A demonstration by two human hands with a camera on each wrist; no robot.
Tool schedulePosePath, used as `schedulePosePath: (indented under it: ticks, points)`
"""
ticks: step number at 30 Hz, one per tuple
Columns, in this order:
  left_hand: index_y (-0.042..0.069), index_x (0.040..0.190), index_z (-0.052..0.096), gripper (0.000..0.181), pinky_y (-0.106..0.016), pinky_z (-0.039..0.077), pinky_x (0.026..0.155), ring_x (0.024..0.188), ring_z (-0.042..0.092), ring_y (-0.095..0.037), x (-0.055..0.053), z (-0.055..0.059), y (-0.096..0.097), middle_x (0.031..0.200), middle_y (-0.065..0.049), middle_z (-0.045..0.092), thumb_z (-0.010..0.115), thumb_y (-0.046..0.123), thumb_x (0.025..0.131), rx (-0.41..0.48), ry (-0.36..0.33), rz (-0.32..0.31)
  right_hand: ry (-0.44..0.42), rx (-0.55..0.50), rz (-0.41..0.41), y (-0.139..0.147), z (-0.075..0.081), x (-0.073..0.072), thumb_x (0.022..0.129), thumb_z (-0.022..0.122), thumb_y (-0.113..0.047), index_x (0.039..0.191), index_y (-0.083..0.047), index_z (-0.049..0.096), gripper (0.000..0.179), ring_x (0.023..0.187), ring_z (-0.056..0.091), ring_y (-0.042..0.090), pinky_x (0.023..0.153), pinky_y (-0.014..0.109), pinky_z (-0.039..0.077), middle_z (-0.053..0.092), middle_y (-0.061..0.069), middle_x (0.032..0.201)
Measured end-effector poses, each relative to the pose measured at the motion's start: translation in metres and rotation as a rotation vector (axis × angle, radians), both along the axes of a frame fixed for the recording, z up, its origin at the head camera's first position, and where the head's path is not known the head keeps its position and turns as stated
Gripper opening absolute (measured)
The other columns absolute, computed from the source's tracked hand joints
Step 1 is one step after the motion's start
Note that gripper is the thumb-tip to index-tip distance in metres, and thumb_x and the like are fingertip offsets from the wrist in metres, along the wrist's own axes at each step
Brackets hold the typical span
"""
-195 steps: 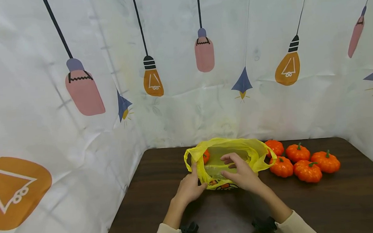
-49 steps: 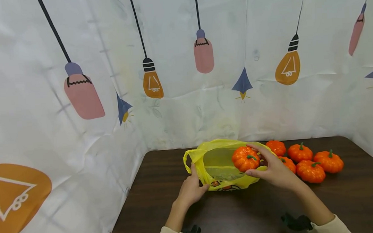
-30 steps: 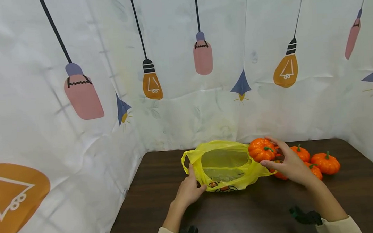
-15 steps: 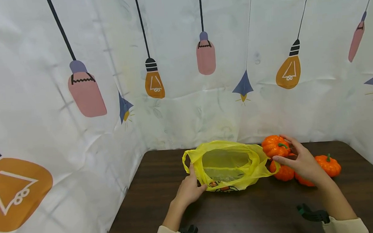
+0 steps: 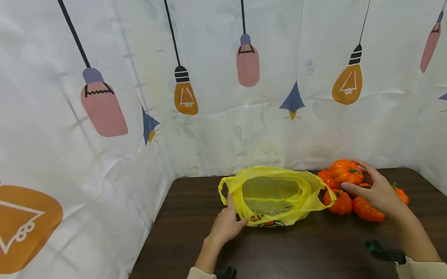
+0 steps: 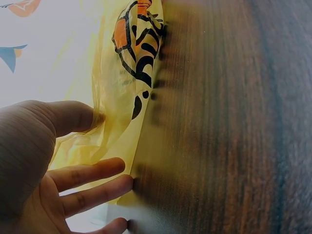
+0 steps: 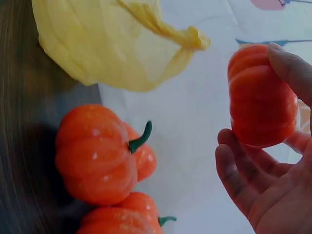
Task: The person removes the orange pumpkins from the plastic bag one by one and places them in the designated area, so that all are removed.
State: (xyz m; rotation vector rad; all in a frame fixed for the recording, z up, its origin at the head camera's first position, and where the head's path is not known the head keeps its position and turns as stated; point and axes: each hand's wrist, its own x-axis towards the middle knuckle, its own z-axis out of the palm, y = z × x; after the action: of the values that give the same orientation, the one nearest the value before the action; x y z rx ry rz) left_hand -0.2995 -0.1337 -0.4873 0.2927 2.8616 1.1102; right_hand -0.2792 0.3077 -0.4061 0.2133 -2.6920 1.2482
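A yellow plastic bag (image 5: 262,215) with a printed front lies on the table, its mouth gaping toward me. My left hand (image 5: 227,226) holds the bag's left side, thumb low at the front and index finger up by the handle loop. In the left wrist view, the thin yellow film (image 6: 117,112) runs between thumb and fingers. My right hand (image 5: 379,193) grips a shiny orange toy pumpkin (image 5: 342,171) with a green stem, above the other pumpkins. In the right wrist view, thumb and fingertips clasp that pumpkin (image 7: 263,97) from opposite sides.
Several more orange pumpkins (image 5: 367,210) cluster to the right of the bag, partly hidden by my right hand. One (image 7: 97,156) stands close to the bag's right handle. Behind the dark wooden table (image 5: 288,257) hangs a white curtain (image 5: 216,148) printed with lamps.
One pumpkin has come out of the bag in my right hand and moved right, over the other pumpkins. My left hand has stayed at the bag's left side.
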Motion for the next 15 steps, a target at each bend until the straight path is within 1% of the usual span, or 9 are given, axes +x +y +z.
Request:
schedulePosePath:
  ticks: [5,9,11,13,15]
  points:
    - [0.004,0.164,-0.003,0.108,-0.033,0.035,0.045,0.044,0.041,-0.016,0.000,0.000,0.000,0.059,-0.001,0.049,0.073,0.033,0.093,-0.002,0.002,0.002,-0.010,-0.005,-0.007,0.010,-0.006,-0.001,0.100,0.066,-0.033,0.167,-0.019,0.011,0.087,0.101,0.039,-0.020,0.074,0.020,0.051,0.030,0.032,0.156]
    - [0.004,0.164,-0.003,0.108,-0.033,0.035,0.046,0.045,0.041,-0.016,0.000,0.001,0.000,0.060,-0.001,0.050,0.073,0.032,0.093,-0.004,0.003,0.002,-0.015,-0.006,-0.019,0.017,-0.009,-0.002,0.100,0.066,-0.034,0.167,-0.017,0.010,0.088,0.099,0.037,-0.020,0.071,0.024,0.053,0.029,0.034,0.155]
    - [0.004,0.164,-0.003,0.108,-0.033,0.035,0.046,0.045,0.041,-0.016,0.000,0.002,0.000,0.060,-0.001,0.050,0.073,0.032,0.093,-0.005,0.001,-0.001,-0.016,-0.006,-0.025,0.020,-0.009,-0.001,0.100,0.066,-0.034,0.166,-0.016,0.009,0.089,0.096,0.041,-0.019,0.069,0.028,0.055,0.029,0.035,0.153]
    - [0.004,0.164,-0.003,0.107,-0.033,0.035,0.046,0.045,0.041,-0.016,0.000,0.002,0.000,0.060,-0.001,0.049,0.073,0.032,0.093,-0.003,0.000,-0.004,-0.016,-0.011,-0.031,0.024,-0.009,-0.001,0.100,0.066,-0.035,0.166,-0.015,0.008,0.090,0.092,0.048,-0.015,0.068,0.031,0.057,0.030,0.036,0.152]
    - [0.004,0.164,-0.003,0.107,-0.033,0.035,0.046,0.045,0.041,-0.016,0.000,0.002,0.000,0.061,-0.001,0.050,0.073,0.032,0.093,-0.005,0.001,-0.006,-0.012,-0.010,-0.040,0.029,-0.008,0.001,0.100,0.066,-0.035,0.166,-0.015,0.007,0.091,0.087,0.054,-0.011,0.066,0.032,0.058,0.030,0.037,0.150]
